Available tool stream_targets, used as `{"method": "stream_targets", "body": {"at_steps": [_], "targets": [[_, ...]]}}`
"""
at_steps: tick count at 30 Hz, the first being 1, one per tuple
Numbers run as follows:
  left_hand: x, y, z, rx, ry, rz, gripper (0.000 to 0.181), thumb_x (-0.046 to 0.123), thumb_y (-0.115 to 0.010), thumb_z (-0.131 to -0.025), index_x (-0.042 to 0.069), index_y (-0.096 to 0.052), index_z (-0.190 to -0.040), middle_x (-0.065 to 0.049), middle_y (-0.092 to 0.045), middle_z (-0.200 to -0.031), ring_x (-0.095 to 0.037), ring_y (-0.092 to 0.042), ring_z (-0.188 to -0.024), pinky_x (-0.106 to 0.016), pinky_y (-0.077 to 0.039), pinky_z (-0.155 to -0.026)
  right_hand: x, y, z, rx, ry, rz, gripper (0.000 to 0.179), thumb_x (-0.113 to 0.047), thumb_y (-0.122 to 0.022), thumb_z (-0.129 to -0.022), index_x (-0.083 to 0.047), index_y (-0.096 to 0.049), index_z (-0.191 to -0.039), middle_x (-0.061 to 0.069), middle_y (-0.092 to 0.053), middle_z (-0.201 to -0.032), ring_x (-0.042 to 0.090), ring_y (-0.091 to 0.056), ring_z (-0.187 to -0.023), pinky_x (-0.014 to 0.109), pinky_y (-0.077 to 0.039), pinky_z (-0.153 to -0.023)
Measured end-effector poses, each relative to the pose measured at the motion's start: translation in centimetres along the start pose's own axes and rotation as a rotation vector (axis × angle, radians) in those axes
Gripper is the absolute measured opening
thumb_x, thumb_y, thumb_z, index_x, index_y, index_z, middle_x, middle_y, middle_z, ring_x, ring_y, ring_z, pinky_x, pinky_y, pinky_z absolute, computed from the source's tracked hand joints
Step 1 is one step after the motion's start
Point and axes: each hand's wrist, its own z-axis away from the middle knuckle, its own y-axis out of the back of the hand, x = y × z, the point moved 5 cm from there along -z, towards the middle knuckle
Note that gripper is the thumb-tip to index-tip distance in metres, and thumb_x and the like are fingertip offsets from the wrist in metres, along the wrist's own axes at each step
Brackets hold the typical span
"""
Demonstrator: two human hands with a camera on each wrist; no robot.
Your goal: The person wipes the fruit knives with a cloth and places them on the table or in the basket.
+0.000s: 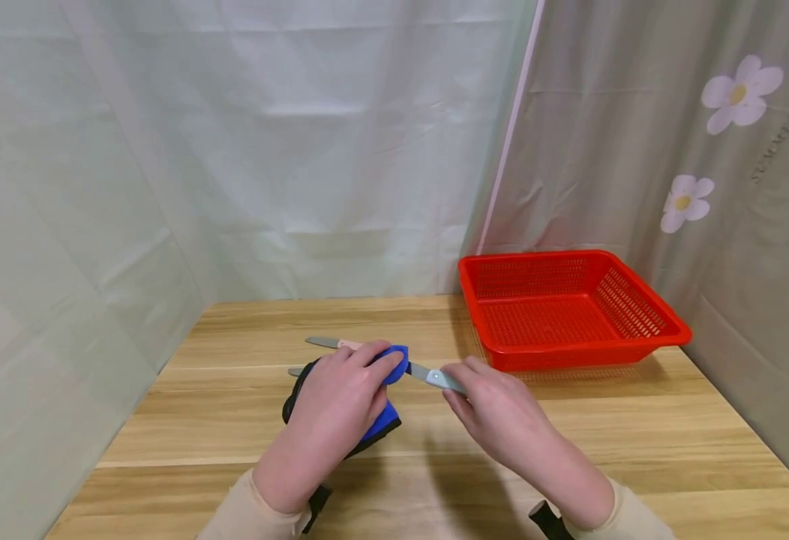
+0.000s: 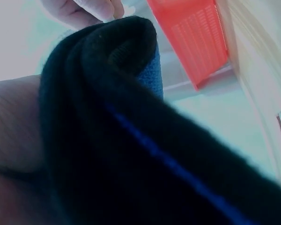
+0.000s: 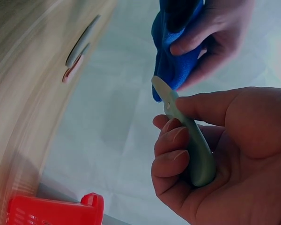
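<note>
My right hand [image 1: 505,409] grips the pale green handle of a small knife [image 1: 445,380], whose handle has a rivet where the blade begins. Its blade points left, and the far part is hidden by a blue cloth with black edging [image 1: 382,424]. Folded cloth is pinched around that blade by my left hand [image 1: 340,394]. In the right wrist view, fingers curl round the handle [image 3: 200,157] with the thumb along it. Beyond my left hand lies a pink-handled knife [image 1: 322,342]. Another blade [image 1: 295,371] sticks out beside the cloth, mostly hidden.
A red perforated plastic basket [image 1: 556,349] stands at the back right of the wooden table [image 1: 185,420]. Pale curtains [image 1: 340,150] hang behind the table and along both sides.
</note>
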Motion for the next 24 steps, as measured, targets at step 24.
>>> {"method": "stream_targets", "body": {"at_steps": [24], "targets": [[-1.6, 1.0, 0.0, -0.005, 0.073, 0.002, 0.050, 0.013, -0.092, -0.090, 0.010, -0.077, -0.138, -0.013, -0.073, -0.135, -0.037, -0.073, -0.093, -0.049, -0.063, -0.081, 0.5, 0.5, 0.1, 0.007, -0.032, 0.006, 0.020, -0.012, -0.085, -0.098, -0.012, -0.077, -0.117, -0.011, -0.052, -0.083, 0.007, -0.044, -0.064, 0.025, -0.042, -0.054]]}}
